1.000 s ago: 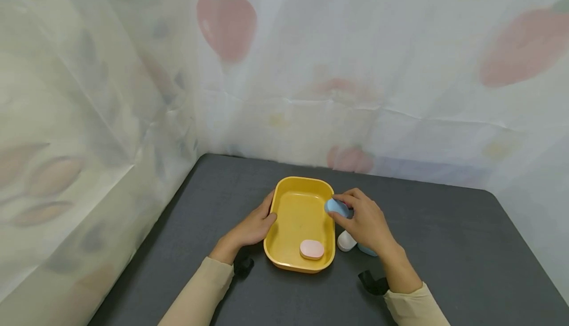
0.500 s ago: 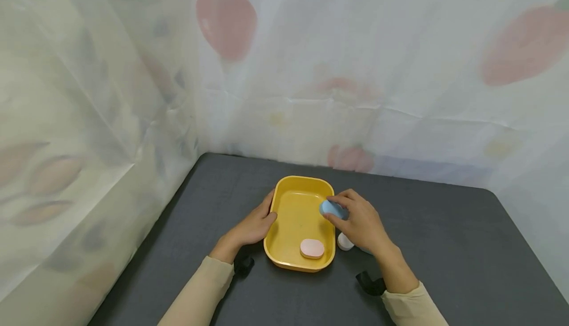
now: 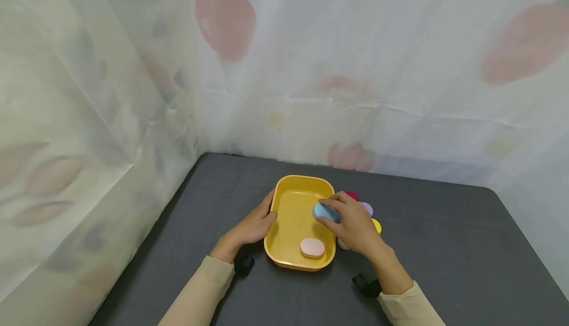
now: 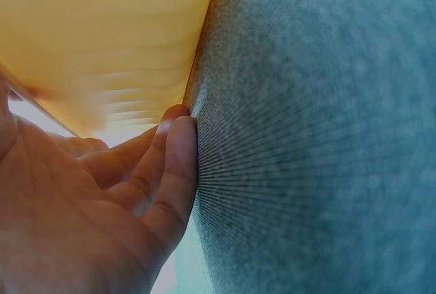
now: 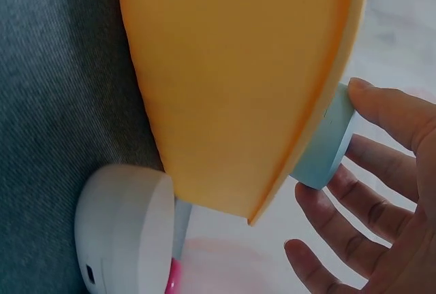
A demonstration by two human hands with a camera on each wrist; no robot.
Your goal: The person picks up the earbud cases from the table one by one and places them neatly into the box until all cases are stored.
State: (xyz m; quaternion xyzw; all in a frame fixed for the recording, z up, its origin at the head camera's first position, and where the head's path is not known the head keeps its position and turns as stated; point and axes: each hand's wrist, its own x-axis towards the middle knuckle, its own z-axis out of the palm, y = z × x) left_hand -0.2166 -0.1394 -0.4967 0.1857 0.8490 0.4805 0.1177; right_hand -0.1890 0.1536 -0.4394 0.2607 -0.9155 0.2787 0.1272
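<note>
A yellow plastic tray [image 3: 295, 227] stands on the dark table. My left hand [image 3: 252, 224] grips its left side, thumb over the rim and fingers along the outer wall, as the left wrist view shows. My right hand [image 3: 354, 221] pinches a light blue earbud case [image 3: 323, 211] between thumb and fingers. That case is over the tray's right part, above the rim in the right wrist view. Inside the tray, near its front right corner, lies a pale pink earbud case [image 3: 312, 248].
Beside the tray's right wall is a white earbud case [image 5: 122, 226] with a small port, mostly hidden by my right hand in the head view. Red [image 3: 352, 195], purple [image 3: 368, 208] and yellow [image 3: 377, 225] rounded things peek out behind that hand. A printed curtain [image 3: 355, 69] hangs behind the table.
My right hand has moved left with the blue earbud case, from the tray's right rim to over its inside. Colored things behind that hand have come into view. My left hand stays put.
</note>
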